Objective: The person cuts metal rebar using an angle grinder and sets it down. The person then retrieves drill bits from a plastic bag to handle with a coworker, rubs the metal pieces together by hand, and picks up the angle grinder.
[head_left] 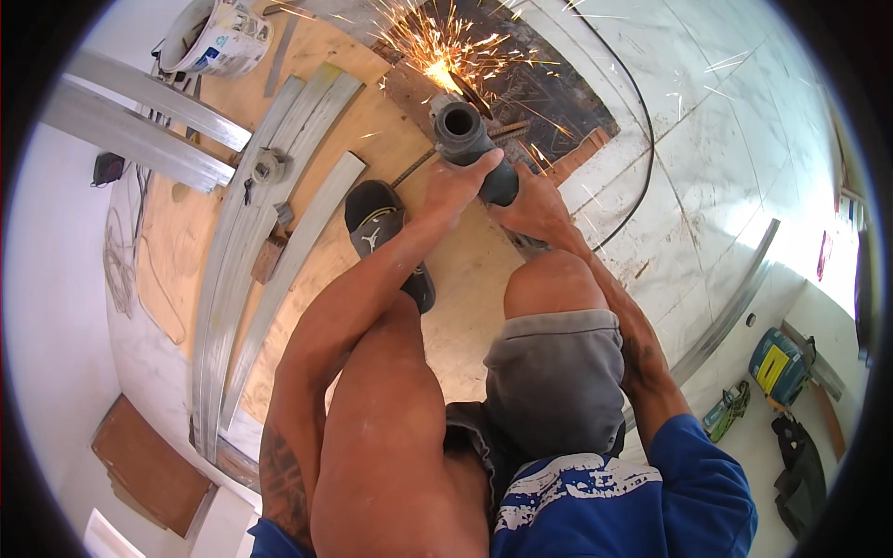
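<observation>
An angle grinder [462,126] with a dark body is held out in front of me, its disc [473,93] throwing a wide burst of orange sparks. My left hand [458,186] is closed around the grinder's left side, thumb lying across the body. My right hand [530,203] grips its rear part from the right; some of its fingers are hidden. Below the disc lies a thin metal rod [414,167], running over the boards near my left foot. Where the disc meets the work, glare hides the contact.
Long metal channels [270,200] lie on the plywood [172,260] at left, with a tape roll [269,166] on them. A white bucket [233,42] stands far left. A black cable [648,121] curves over the tiles. My sandal [377,219] is close to the grinder. A blue case [779,365] sits right.
</observation>
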A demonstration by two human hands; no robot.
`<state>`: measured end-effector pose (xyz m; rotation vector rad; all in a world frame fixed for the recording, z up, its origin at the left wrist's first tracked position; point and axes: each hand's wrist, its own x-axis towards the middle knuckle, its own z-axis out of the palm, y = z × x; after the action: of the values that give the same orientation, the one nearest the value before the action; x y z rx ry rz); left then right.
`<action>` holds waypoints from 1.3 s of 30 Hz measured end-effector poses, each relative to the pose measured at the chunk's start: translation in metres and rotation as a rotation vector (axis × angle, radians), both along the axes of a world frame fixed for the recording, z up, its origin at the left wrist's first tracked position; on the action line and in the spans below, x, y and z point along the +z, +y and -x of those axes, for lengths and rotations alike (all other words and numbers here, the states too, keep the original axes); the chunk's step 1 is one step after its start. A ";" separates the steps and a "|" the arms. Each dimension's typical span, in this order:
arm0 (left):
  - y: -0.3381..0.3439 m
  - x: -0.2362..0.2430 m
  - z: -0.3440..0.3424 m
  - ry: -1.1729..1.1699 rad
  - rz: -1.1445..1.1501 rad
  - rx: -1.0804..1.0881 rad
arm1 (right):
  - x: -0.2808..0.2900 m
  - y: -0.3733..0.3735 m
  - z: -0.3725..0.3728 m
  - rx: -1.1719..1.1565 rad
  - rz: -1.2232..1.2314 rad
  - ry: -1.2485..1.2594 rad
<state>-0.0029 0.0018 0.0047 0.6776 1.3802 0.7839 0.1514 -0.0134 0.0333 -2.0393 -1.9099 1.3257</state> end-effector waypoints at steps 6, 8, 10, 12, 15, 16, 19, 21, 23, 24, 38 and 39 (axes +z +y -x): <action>0.000 0.003 -0.004 -0.077 0.005 0.041 | -0.005 -0.001 -0.003 0.009 -0.022 -0.028; -0.004 -0.002 0.009 -0.037 -0.023 0.002 | -0.005 -0.003 0.009 0.023 -0.017 -0.010; -0.002 -0.005 0.007 -0.032 -0.019 -0.008 | -0.007 -0.002 0.007 0.022 -0.018 -0.021; 0.000 -0.004 0.002 -0.033 -0.015 -0.023 | -0.007 0.000 0.002 0.030 -0.033 -0.019; 0.002 -0.004 -0.003 -0.014 -0.027 -0.015 | -0.007 0.002 -0.004 0.035 -0.012 -0.033; 0.001 -0.006 0.003 -0.023 -0.021 -0.010 | -0.008 0.001 0.002 0.045 -0.009 -0.022; 0.003 -0.005 -0.002 -0.053 -0.015 -0.016 | -0.007 0.003 -0.003 0.040 -0.021 -0.026; 0.003 -0.006 0.000 -0.050 -0.011 -0.014 | -0.007 0.003 -0.001 0.044 -0.028 -0.038; -0.002 -0.011 0.012 -0.053 -0.018 -0.004 | -0.009 -0.001 0.011 0.050 -0.019 -0.010; 0.000 -0.008 0.006 -0.063 -0.020 -0.009 | -0.008 0.000 0.006 0.033 -0.018 -0.020; 0.002 -0.007 -0.002 0.008 -0.017 -0.010 | -0.007 0.001 0.000 0.020 -0.033 0.000; 0.002 -0.007 -0.002 0.007 -0.015 -0.008 | -0.007 0.002 0.000 0.032 -0.038 -0.012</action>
<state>-0.0008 0.0037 -0.0024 0.6982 1.3786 0.7869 0.1515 -0.0111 0.0266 -2.0122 -1.9656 1.2757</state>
